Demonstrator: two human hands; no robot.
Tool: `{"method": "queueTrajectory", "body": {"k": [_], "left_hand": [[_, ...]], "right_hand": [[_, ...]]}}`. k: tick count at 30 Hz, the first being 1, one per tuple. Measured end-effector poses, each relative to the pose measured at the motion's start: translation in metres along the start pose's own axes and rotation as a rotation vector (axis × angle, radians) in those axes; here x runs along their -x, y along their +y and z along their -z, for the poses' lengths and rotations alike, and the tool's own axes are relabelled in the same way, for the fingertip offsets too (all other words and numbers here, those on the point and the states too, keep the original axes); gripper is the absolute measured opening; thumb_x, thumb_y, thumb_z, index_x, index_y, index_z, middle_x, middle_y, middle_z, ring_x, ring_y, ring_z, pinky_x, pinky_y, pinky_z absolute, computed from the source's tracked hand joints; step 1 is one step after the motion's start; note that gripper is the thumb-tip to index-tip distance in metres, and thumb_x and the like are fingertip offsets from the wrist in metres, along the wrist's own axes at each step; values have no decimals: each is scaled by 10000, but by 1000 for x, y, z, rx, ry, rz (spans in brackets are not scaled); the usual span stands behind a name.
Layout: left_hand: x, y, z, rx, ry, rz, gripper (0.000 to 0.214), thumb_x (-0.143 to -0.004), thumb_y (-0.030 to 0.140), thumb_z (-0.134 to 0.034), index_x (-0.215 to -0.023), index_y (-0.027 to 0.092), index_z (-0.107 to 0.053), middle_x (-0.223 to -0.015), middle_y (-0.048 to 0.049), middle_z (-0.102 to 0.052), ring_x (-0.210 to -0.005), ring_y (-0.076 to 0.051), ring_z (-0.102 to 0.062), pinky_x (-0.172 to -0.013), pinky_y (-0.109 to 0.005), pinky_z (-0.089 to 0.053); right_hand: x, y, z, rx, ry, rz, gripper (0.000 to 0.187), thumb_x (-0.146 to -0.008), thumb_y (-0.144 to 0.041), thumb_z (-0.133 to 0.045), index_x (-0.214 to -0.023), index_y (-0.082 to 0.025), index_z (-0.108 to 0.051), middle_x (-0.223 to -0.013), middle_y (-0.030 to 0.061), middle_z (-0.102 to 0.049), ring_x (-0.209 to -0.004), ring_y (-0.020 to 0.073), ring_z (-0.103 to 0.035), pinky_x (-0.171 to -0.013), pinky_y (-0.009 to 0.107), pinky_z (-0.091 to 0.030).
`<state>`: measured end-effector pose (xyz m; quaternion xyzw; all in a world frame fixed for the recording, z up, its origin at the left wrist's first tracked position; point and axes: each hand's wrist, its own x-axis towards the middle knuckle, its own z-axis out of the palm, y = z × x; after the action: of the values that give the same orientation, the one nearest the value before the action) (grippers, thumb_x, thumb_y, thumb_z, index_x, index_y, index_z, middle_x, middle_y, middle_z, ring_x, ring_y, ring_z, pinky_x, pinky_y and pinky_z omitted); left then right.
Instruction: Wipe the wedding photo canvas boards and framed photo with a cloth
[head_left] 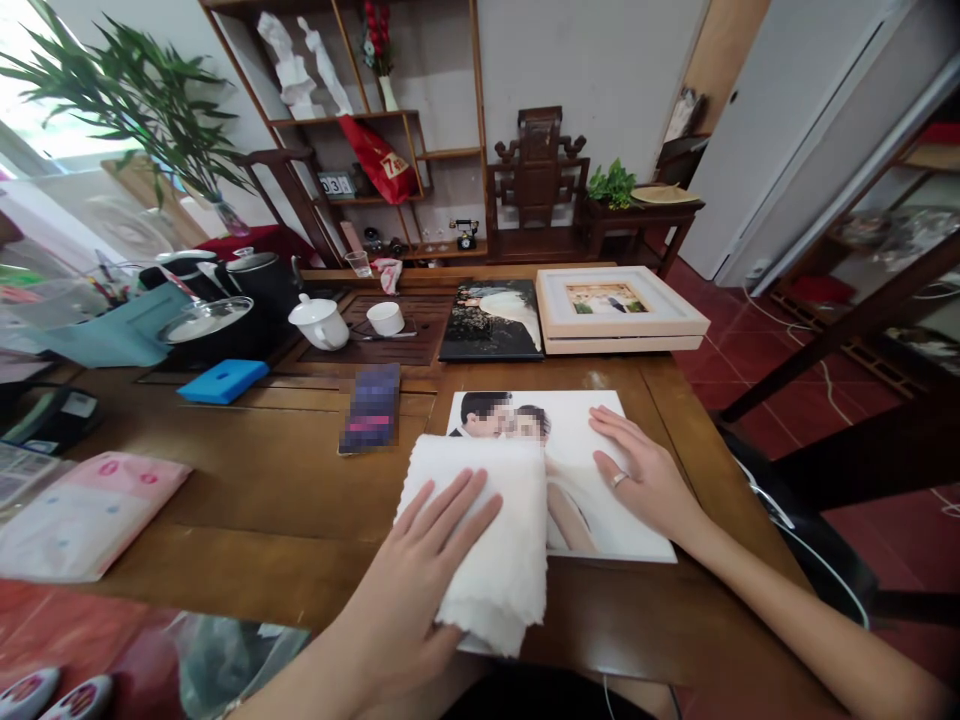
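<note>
A white photo panel [592, 470] showing a couple lies flat near the front of the wooden table [262, 490]. A folded white cloth [499, 530] covers its left part. My left hand [427, 570] lies flat on the cloth, fingers stretched out. My right hand [645, 475], a ring on one finger, rests open on the panel's right side with fingers spread, holding the panel down.
Behind lie a dark photo print [493, 320] and a stacked white framed picture [619, 308]. A phone [370, 408], blue box [223, 381], white teapot [321, 322], cup [385, 318], kettles and a pink pouch [82, 515] occupy the left. Shelves and a carved chair stand behind.
</note>
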<state>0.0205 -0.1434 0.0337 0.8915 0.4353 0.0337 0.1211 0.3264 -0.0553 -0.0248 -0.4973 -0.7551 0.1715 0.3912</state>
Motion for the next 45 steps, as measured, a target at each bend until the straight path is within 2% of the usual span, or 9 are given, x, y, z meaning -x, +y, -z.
{"method": "queueTrajectory", "body": {"k": [3,8,13,17,24,27,31,40,45], "left_hand": [[-16,-6,1,-4,33,21,976,-634,148,-502,-1550,250,-182,-1640,-51,-137,-1508,-283,-118,-1211,-547,-114],[-76,-33,10,-11,73,79,784,-745,169,-506,-1505,187,-312,-1615,-124,-221,-1500,-292,-156,-1198,-552,-128],[-122,-45,13,-75,108,142,746,-792,219,-541,-1498,135,-315,-1609,-161,-221,-1497,-302,-167,-1197,-552,-119],[-112,-32,8,-82,115,139,792,-767,178,-543,-1513,139,-280,-1618,-154,-190,-1502,-302,-142,-1199,-543,-122],[-32,20,-11,-20,60,40,1021,-613,158,-542,-1556,208,-155,-1642,-89,-92,-1510,-321,-53,-1206,-558,-51],[-17,32,-16,-3,49,-6,1048,-615,191,-545,-1564,219,-102,-1643,-82,-75,-1510,-325,-48,-1201,-572,-48],[-35,25,-11,-10,50,22,987,-628,185,-538,-1552,212,-191,-1639,-81,-113,-1510,-312,-73,-1204,-559,-71],[-127,-25,4,-128,124,195,765,-813,256,-555,-1521,144,-288,-1615,-150,-198,-1499,-297,-162,-1197,-534,-133],[-119,-20,-2,-141,145,161,780,-818,230,-557,-1531,140,-254,-1621,-167,-161,-1503,-318,-117,-1192,-548,-129]], "right_hand": [[1,0,1,-6,-3,-15,355,-883,-274,-559,-1225,-222,-636,-1363,113,-600,-1314,277,-510,-1115,542,-391],[1,0,1,-15,4,-9,354,-887,-284,-563,-1230,-236,-638,-1372,104,-595,-1317,278,-506,-1121,543,-379],[1,2,1,-10,3,2,344,-890,-283,-559,-1222,-237,-636,-1364,108,-600,-1310,278,-514,-1118,542,-385],[1,2,1,3,-8,6,345,-895,-280,-544,-1220,-206,-629,-1368,129,-593,-1313,277,-511,-1110,539,-398],[1,0,1,35,-13,-5,360,-890,-278,-533,-1231,-202,-622,-1373,128,-591,-1316,282,-508,-1114,550,-385],[2,0,1,36,-6,-4,359,-887,-281,-539,-1230,-212,-624,-1374,121,-592,-1320,281,-502,-1116,550,-382],[1,0,1,34,-13,-8,357,-889,-282,-538,-1228,-208,-623,-1372,123,-593,-1320,281,-503,-1114,552,-382],[1,2,2,22,-19,15,345,-901,-264,-527,-1228,-192,-613,-1375,135,-585,-1318,269,-503,-1116,533,-389],[0,1,1,27,-18,16,351,-899,-259,-525,-1228,-177,-611,-1370,146,-587,-1320,273,-500,-1119,535,-382]]}}
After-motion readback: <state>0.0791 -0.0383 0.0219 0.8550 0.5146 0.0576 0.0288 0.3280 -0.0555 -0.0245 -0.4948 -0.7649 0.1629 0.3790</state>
